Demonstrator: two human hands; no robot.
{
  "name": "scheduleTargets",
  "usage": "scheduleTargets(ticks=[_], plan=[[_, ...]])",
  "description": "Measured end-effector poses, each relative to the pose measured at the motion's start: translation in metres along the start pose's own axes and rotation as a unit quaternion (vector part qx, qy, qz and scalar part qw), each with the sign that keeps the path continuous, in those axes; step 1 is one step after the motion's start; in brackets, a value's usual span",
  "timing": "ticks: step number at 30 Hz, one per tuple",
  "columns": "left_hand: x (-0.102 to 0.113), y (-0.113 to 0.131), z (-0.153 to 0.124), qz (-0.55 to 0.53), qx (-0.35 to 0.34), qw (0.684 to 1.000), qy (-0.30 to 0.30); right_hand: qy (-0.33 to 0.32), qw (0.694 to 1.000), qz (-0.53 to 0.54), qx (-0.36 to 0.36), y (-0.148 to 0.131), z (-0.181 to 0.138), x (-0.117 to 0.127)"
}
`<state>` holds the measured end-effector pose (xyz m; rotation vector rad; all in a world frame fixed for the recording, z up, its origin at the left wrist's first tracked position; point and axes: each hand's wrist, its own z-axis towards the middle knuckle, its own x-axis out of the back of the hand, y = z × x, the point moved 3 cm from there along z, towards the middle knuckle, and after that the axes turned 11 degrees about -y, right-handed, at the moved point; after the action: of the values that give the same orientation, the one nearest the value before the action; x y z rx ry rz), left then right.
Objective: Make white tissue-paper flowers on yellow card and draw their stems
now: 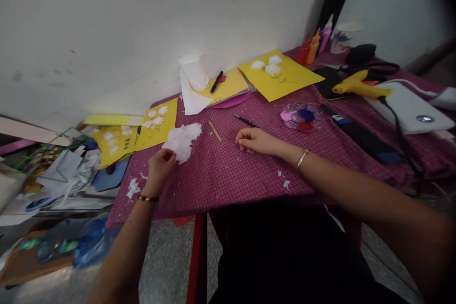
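My left hand [163,164] has its fingertips closed on the near-left edge of a white piece of torn paper [183,140] with ragged edges. Over the middle of the checked tablecloth is my right hand [254,141], its fingers curled in and no object showing between them. Just beyond the right hand lies a dark pen [245,120], partly behind the knuckles. A thin wooden stick [214,131] rests between the two hands. Small white paper scraps [133,188] lie left of my left wrist.
Yellow sheets with white paper flowers [281,76] lie along the wall. On the right are a paint palette [299,116], a yellow glue gun [359,86] with its cord, a white device [409,109], and paint bottles [313,47]. A tissue roll [193,70] stands at the back.
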<state>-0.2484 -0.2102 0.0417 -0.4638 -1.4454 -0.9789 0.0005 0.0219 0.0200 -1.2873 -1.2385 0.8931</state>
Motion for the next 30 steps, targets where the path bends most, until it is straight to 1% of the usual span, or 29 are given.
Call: scheduleTargets(ticks=[3,5,8,11,13,15,18,20,22,25,26,28,30], plan=[[0.014,-0.002,0.015,0.006,0.015,0.999,0.041,0.000,1.000,-0.005,0.010,0.001,0.001,0.000],[0.021,-0.001,0.026,0.015,0.016,0.998,0.057,0.001,1.000,-0.005,0.012,0.003,0.002,0.000],[0.026,0.006,0.043,0.041,0.001,0.997,0.060,0.000,1.000,-0.012,0.016,0.005,0.002,0.000],[0.024,0.022,0.048,0.087,-0.043,0.995,0.039,-0.005,0.999,-0.035,0.036,0.007,0.003,0.001],[0.017,0.040,0.041,0.119,-0.093,0.988,0.008,-0.008,0.997,-0.055,0.056,0.009,0.004,0.001],[0.008,0.063,0.027,0.142,-0.155,0.977,-0.027,-0.010,0.995,-0.073,0.072,0.011,0.007,0.000],[-0.011,0.102,0.007,0.153,-0.255,0.950,-0.092,-0.006,0.992,-0.100,0.078,0.010,0.007,0.000],[-0.022,0.124,0.003,0.148,-0.309,0.932,-0.117,-0.003,0.988,-0.130,0.080,0.006,0.005,-0.001],[-0.035,0.141,0.009,0.156,-0.352,0.915,-0.121,0.002,0.983,-0.169,0.076,0.001,0.003,0.000],[-0.056,0.160,0.032,0.147,-0.372,0.908,-0.124,0.018,0.968,-0.242,0.071,-0.006,0.002,0.006],[-0.062,0.165,0.039,0.139,-0.369,0.911,-0.124,0.024,0.962,-0.263,0.068,-0.007,0.002,0.008],[-0.072,0.171,0.049,0.123,-0.338,0.926,-0.114,0.028,0.952,-0.301,0.055,-0.009,0.002,0.012],[-0.078,0.172,0.052,0.106,-0.300,0.944,-0.092,0.018,0.937,-0.346,0.049,-0.009,0.002,0.013]])
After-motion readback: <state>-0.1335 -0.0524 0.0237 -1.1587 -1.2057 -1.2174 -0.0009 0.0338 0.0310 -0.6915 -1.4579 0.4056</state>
